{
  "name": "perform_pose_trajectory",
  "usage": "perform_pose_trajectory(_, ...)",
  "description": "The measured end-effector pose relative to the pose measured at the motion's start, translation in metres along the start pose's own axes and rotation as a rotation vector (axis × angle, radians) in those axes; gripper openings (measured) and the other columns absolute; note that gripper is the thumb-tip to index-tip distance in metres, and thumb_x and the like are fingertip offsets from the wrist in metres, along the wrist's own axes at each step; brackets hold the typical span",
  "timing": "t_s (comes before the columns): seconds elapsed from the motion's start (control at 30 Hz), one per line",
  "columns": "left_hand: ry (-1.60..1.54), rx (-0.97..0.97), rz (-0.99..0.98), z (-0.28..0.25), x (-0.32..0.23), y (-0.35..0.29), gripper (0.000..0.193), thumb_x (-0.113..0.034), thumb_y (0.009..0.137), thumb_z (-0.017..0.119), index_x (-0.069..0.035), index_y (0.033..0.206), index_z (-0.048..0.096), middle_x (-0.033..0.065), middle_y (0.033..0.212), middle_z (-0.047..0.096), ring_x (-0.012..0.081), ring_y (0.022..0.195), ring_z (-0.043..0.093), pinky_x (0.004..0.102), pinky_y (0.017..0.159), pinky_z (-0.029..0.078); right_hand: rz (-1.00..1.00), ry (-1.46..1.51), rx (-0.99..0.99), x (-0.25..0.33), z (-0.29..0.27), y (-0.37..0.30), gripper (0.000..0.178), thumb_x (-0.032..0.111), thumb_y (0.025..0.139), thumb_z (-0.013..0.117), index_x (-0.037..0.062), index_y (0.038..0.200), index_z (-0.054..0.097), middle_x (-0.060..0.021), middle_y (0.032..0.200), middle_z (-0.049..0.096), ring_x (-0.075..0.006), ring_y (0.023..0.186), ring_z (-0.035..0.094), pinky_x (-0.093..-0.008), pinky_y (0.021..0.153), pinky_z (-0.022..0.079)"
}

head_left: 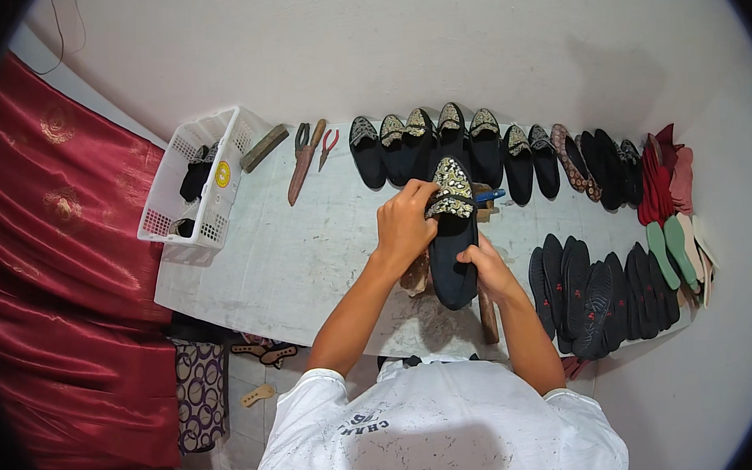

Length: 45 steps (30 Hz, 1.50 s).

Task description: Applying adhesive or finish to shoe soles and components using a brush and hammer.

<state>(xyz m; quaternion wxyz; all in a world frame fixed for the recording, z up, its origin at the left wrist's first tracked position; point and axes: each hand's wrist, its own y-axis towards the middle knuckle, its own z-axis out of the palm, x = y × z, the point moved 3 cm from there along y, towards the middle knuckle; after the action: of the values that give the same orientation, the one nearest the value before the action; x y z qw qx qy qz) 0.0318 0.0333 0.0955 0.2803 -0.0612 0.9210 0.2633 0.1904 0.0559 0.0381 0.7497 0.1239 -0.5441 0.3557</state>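
Observation:
A black slip-on shoe (455, 268) with a gold-patterned upper is held up over the table, toe pointing away from me. My left hand (406, 224) is closed on its left side by the upper, with fingertips at the patterned part. My right hand (491, 268) grips the right side nearer the heel, its thumb lying over the black insole and its other fingers hidden behind. Partly covered by the shoe are a blue tool or marker (490, 195) and a brownish lump (416, 278). A wooden handle (489, 319) shows below my right hand.
Several finished-looking shoes (367, 152) line the wall side. Black soles (594, 306) and green insoles (679, 246) lie at right, below red fabric pieces (655, 186). A white basket (215, 203), a wooden block (264, 148), a sheathed knife (303, 170) and red-handled pliers (327, 149) are at left.

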Motion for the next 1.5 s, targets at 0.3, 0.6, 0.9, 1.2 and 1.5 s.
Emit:
perform_pose_trajectory(0.3, 0.009, -0.007, -0.067, 0.006, 0.023, -0.016, 0.037, 0.003, 0.064, 0.058, -0.006, 0.097, 0.072, 0.0185, 0.085, 0.070, 0.0349, 0.079, 0.068, 0.0395, 0.072, 0.054, 0.086, -0.049, -0.030, 0.002, -0.019, -0.006, 0.060, 0.006, 0.078, 0.050, -0.0004, 0.138, 0.043, -0.0039, 0.099, 0.061, -0.0077, 0.083, 0.058, -0.0224, 0.075, 0.050)
perform_pose_trajectory(0.6, -0.179, -0.366, -0.145, 0.002, 0.018, 0.009, 0.022, -0.004, 0.067, 0.067, -0.007, 0.088, 0.069, 0.0189, 0.075, 0.068, 0.0366, 0.071, 0.067, 0.0418, 0.065, 0.052, 0.053, 0.063, 0.075, -0.007, 0.015, -0.019, 0.058, 0.044, 0.094, 0.054, 0.0074, 0.137, 0.039, -0.0103, 0.122, 0.058, -0.0192, 0.101, 0.065, -0.0384, 0.087, 0.053)
perform_pose_trajectory(0.9, -0.278, -0.291, -0.188, 0.000, 0.016, 0.017, 0.025, -0.004, 0.071, 0.073, -0.003, 0.094, 0.066, 0.0130, 0.084, 0.071, 0.0248, 0.074, 0.070, 0.0325, 0.068, 0.053, -0.027, 0.420, 0.094, -0.005, 0.020, -0.015, 0.058, 0.041, 0.094, 0.053, 0.0134, 0.140, 0.032, -0.0111, 0.106, 0.060, -0.0195, 0.072, 0.065, -0.0322, 0.054, 0.055)
perform_pose_trajectory(1.2, -0.688, 0.045, -0.221, 0.045, 0.090, -0.005, 0.038, -0.003, 0.073, 0.072, 0.000, 0.109, 0.061, 0.0119, 0.100, 0.070, 0.0185, 0.087, 0.069, 0.0317, 0.079, 0.055, -0.067, -0.056, -0.132, 0.002, 0.011, -0.003, 0.050, 0.039, 0.094, 0.051, 0.0144, 0.137, 0.041, -0.0041, 0.090, 0.059, -0.0118, 0.062, 0.059, -0.0259, 0.047, 0.048)
perform_pose_trajectory(1.5, -0.941, 0.234, -0.267, 0.077, 0.132, -0.018, 0.050, 0.004, 0.080, 0.067, 0.001, 0.128, 0.053, 0.0117, 0.111, 0.065, 0.0176, 0.096, 0.063, 0.0310, 0.083, 0.051, -0.078, -0.597, -0.287, 0.002, 0.037, -0.001, 0.059, 0.033, 0.088, 0.064, 0.0075, 0.134, 0.040, -0.0221, 0.104, 0.060, -0.0249, 0.072, 0.065, -0.0316, 0.057, 0.052)
